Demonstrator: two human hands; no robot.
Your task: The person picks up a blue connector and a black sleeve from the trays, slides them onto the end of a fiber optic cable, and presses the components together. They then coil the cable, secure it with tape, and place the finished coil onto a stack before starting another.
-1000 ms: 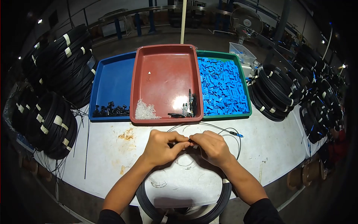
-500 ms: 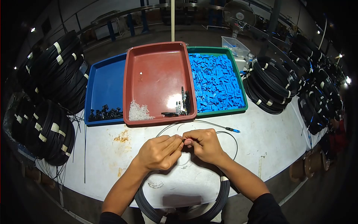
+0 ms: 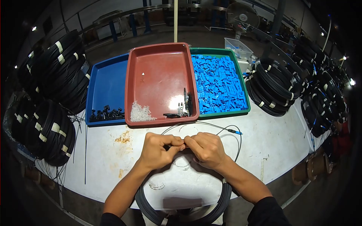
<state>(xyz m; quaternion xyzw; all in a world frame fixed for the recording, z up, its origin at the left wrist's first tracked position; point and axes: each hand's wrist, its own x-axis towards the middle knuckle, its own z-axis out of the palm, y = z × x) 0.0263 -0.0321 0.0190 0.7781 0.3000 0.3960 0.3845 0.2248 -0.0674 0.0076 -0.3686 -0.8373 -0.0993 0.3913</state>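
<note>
My left hand (image 3: 159, 151) and my right hand (image 3: 207, 151) meet above the white table, both closed, fingertips pinched together. A small black part (image 3: 167, 147) shows inside the curled fingers of my left hand; its exact kind is hidden. A thin black cable (image 3: 240, 145) loops up on the right and runs behind my right hand, whose fingers cover most of what they pinch. Beyond it lies a cable end with a blue connector (image 3: 236, 132). Below my wrists is a coil of black cable (image 3: 225, 197), hanging partly over the table's near edge.
A red tray (image 3: 158, 77) holds clear small pieces and black parts. Left of it is a blue tray (image 3: 105, 84) with black pieces; right of it a green tray (image 3: 246, 98) full of blue connectors. Cable coils stand left (image 3: 56, 132) and right (image 3: 271, 90).
My left hand has turned, so its thumb and curled fingers show. My right hand has rolled over, its back now uppermost. The cable loop on the right has shifted upward.
</note>
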